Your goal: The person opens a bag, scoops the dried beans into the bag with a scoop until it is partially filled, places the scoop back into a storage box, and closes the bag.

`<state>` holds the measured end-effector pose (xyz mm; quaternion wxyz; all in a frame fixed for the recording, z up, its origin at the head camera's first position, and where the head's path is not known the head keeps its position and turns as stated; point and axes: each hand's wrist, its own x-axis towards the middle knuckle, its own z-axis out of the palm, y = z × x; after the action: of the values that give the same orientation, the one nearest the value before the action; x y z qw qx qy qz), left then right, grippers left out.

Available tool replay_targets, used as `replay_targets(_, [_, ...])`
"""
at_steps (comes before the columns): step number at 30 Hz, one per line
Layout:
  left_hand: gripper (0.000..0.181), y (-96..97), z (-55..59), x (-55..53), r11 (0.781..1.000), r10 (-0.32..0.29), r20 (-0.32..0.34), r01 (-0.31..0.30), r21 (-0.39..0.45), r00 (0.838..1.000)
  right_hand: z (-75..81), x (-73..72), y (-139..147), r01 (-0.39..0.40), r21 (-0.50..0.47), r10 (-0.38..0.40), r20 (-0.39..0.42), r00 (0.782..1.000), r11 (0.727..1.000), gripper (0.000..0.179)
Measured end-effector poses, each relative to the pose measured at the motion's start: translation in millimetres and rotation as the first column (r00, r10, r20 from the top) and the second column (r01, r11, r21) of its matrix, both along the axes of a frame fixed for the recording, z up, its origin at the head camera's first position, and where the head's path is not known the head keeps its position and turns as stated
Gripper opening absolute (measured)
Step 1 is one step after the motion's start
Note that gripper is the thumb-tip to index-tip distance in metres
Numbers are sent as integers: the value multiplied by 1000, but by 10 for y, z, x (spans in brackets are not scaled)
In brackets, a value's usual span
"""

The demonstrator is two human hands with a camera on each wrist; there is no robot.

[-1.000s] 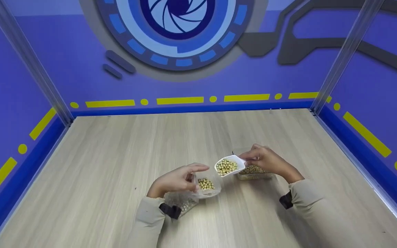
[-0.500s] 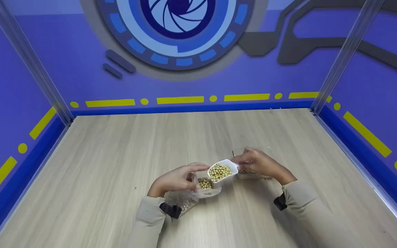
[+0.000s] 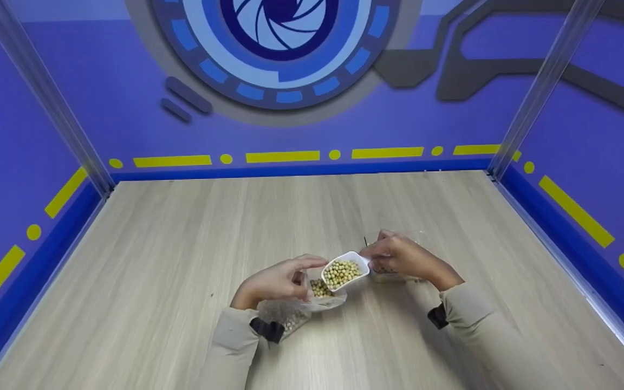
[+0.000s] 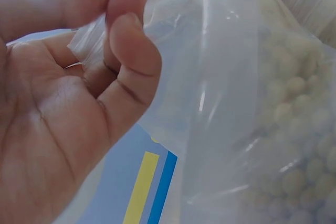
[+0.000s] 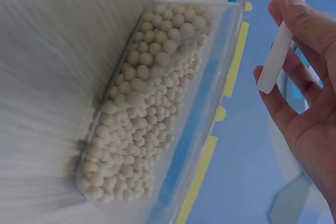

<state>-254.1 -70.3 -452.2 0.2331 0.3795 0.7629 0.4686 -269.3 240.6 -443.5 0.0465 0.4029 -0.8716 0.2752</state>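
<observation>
Two bare hands here. Clock centred on the white scoop [image 3: 363,264] in the head view: right hand [image 3: 407,257] at about 3, thumb and fingers pinching its handle, no gap. Left hand [image 3: 277,279] at 9, curled fingers pinching the edge of a clear plastic bag [image 3: 329,304] at 7. Scoop's full of round beige pellets [image 3: 340,274], lip at the bag's mouth, can't tell if touching. Clear tub [image 3: 385,278] of pellets around 3 too.
</observation>
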Motion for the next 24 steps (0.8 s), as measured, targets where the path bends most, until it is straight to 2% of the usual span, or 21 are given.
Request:
replay_targets(6, [69, 4, -8, -5, 1000, -11, 26, 11, 15, 1000, 50, 19, -25, 4, 52, -1, -54, 999, 999, 30])
replay_targets(16, [69, 1, 31, -7, 999, -44, 39, 43, 9, 998, 133, 87, -74, 76, 146, -63, -95, 994, 986, 31])
replay_targets(24, [70, 2, 86, -11, 999, -40, 76, 41, -12, 996, 203, 121, -100, 75, 187, -45, -161, 986, 979, 30])
